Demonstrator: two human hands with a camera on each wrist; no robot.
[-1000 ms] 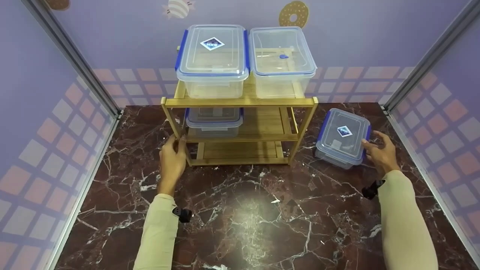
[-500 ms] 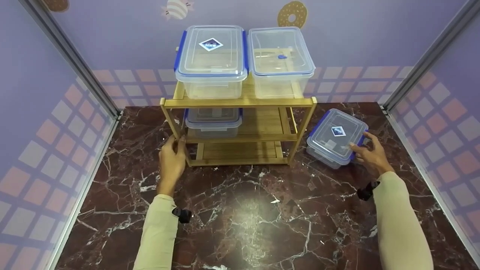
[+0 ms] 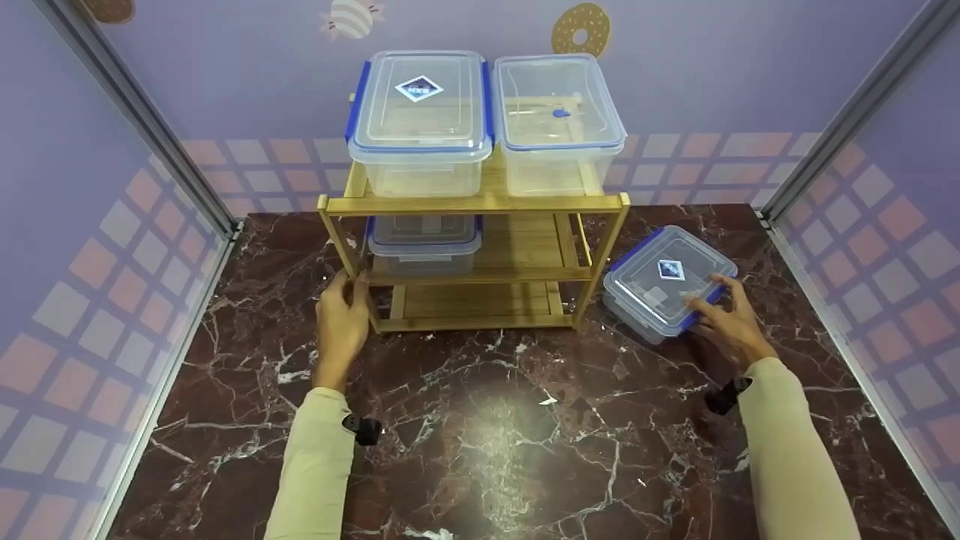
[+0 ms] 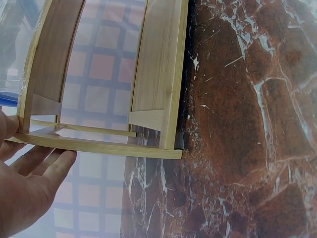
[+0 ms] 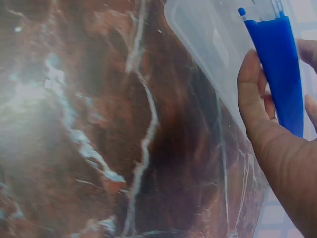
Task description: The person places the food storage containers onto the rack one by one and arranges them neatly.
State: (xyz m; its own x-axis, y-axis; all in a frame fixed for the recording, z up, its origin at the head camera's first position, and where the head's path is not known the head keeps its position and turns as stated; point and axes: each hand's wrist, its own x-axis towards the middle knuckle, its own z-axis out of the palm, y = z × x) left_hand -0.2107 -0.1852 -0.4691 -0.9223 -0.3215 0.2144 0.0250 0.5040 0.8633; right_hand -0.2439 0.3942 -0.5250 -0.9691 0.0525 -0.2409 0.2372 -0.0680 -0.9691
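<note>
My left hand (image 3: 341, 322) holds the left front post of a three-tier wooden rack (image 3: 480, 205). In the left wrist view its thumb and fingers lie on either side of that post (image 4: 94, 145). To the right of the rack stands a clear food container (image 3: 641, 274) with blue side clips and a diamond label, turned at an angle on the floor. My right hand (image 3: 731, 322) grips its right side, fingers and thumb around the blue clip (image 5: 282, 69).
Two clear lidded containers, one with blue clips (image 3: 424, 127) and one with a blue lid tab (image 3: 559, 131), stand on the top shelf. Another container (image 3: 425, 240) sits on the middle shelf's left side. Tiled purple walls (image 3: 112, 262) enclose the dark marbled surface (image 3: 480, 420).
My right hand has shifted left with the container, which has moved nearer the rack and turned clockwise. My left hand keeps its place on the post.
</note>
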